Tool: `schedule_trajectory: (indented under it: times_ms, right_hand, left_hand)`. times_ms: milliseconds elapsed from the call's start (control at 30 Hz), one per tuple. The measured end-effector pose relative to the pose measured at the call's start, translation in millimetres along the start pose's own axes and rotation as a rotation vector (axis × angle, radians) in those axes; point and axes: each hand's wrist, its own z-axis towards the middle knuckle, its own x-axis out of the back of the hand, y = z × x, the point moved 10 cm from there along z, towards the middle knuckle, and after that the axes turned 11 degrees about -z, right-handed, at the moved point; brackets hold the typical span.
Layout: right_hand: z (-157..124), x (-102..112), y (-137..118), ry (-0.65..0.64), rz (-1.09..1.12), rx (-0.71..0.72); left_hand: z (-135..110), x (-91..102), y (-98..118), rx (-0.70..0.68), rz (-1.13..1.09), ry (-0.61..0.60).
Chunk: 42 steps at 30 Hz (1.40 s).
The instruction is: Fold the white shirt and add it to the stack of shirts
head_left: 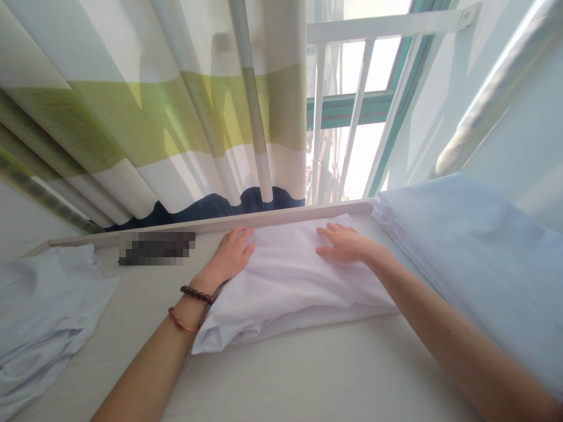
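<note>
A folded white cloth (290,275) lies flat in front of me on a pale sheeted surface (281,381); whether it is a garment or plain linen I cannot tell. My left hand (231,252) rests at its far left edge, fingers stretched out and partly on the fabric. On the far right part of the same cloth lies my right hand (341,241), palm down with the fingers spread. Neither hand grips anything. Near the cloth's front edge several loose layers and creases show.
A larger folded white stack (475,234) lies to the right. Crumpled white cloth (48,316) is at the left, and a blurred-out dark object (156,248) lies near the back ledge (281,215). Behind hang a green-and-white curtain (176,117) and a white window railing (356,111).
</note>
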Motion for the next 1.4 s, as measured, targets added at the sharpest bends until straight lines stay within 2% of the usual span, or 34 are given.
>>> schedule_trajectory:
  times_ms: [67,200,300,667,833,967,1033,1100,1133,1167,1233,1267,1333,1400]
  right_hand:
    - [-17,9,-13,-0.065,0.083,0.123]
    - [-44,15,-41,-0.176,0.146,0.323]
    - [-49,15,-46,-0.192,0.138,0.337]
    - [-59,0,-56,-0.300,0.069,0.370]
    - [-57,-1,-62,-0.290,0.047,0.384]
    - [-55,3,-62,-0.233,0.073,0.392]
    - [-51,7,-57,-0.180,0.091,0.375]
    - [-47,14,-51,-0.110,0.089,0.349]
    - [-46,18,-48,-0.077,0.081,0.339]
    - [-46,22,-46,-0.056,0.074,0.334]
    - [-46,26,-42,-0.050,0.065,0.325]
    - [-48,27,-40,-0.069,0.062,0.320]
    - [-52,25,-36,-0.128,0.051,0.301]
    - [-58,20,-33,-0.193,0.024,0.277]
  left_hand:
    - [0,-3.2,-8,0.048,-0.041,-0.054]
    - [-1,-2.5,-38,0.223,-0.127,-0.038]
    - [-4,-0.4,-48,0.258,-0.174,0.001]
    - [-5,0.4,-44,0.251,-0.163,0.007]
    - [-4,-3.3,-45,0.234,-0.158,0.002]
    - [-7,-0.8,-45,0.291,-0.123,-0.004]
    - [-9,13.1,-28,0.249,-0.060,0.023]
    - [-10,28.0,9,0.106,-0.042,-0.002]
    - [-12,31.9,32,0.022,-0.077,-0.062]
    - [-16,28.2,55,-0.040,-0.158,-0.202]
    - [-34,14.4,92,-0.043,-0.311,-0.541]
    - [-44,10.9,108,-0.043,-0.353,-0.658]
    - [-58,6.3,130,-0.047,-0.373,-0.798]
    - [-63,3.4,138,-0.055,-0.318,-0.822]
